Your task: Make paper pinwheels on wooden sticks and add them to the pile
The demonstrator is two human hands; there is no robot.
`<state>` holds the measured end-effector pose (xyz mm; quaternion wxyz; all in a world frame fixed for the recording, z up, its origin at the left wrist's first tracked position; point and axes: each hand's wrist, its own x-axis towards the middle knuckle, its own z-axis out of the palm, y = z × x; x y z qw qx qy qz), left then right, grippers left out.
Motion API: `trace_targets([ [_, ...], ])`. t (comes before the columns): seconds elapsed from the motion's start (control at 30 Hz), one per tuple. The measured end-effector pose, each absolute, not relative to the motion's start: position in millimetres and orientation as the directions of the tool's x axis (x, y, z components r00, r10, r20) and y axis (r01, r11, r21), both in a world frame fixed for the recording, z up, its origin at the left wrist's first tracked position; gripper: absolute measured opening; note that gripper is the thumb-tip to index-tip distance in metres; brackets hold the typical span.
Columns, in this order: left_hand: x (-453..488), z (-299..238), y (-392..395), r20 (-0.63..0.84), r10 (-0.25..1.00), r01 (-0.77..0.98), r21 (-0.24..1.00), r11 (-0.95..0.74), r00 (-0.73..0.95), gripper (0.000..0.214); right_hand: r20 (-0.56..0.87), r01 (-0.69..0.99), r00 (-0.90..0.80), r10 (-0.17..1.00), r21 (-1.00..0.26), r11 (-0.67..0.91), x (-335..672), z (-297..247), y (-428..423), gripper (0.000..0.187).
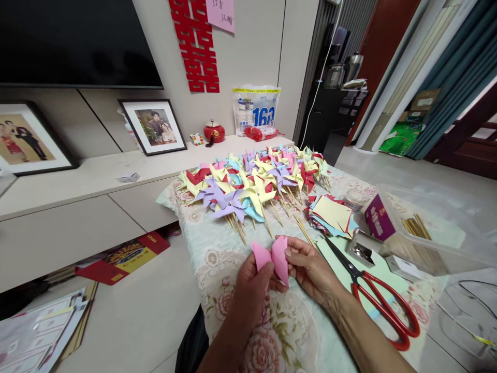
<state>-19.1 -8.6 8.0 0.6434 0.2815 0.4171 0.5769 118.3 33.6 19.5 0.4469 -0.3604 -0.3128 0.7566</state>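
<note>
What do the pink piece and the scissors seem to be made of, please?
Pink piece: probably matte paper, from its crisp edges and unshiny surface. Scissors: probably dark metal blades, long and tapering; handles likely plastic, smooth, red with glossy highlights.

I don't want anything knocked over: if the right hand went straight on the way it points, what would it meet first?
Beyond the pink paper it holds, the right hand would probably meet the sticks of the nearest pinwheels, though depth is hard to judge here.

Bare left hand (pixel 252 282), bare right hand (pixel 310 267), bare forearms (pixel 363 321); dark trouser leg (pixel 193 342).
</note>
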Motion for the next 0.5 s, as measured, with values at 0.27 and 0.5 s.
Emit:
trace_targets([
  [0.27,-19.5,9.2,-7.6,-0.265,0.963,-0.599,0.78,0.18,-0.055,0.034,-0.282,-0.433,-0.352,0.892,-0.796,-0.422,121.4,16.3,33.6,0.039],
  [0.5,-19.3,4.7,-8.6,-0.214,0.973,-0.492,0.859,0.143,-0.092,0.028,-0.259,-0.469,-0.375,0.89,-0.775,-0.423,123.5,15.6,33.2,0.046],
])
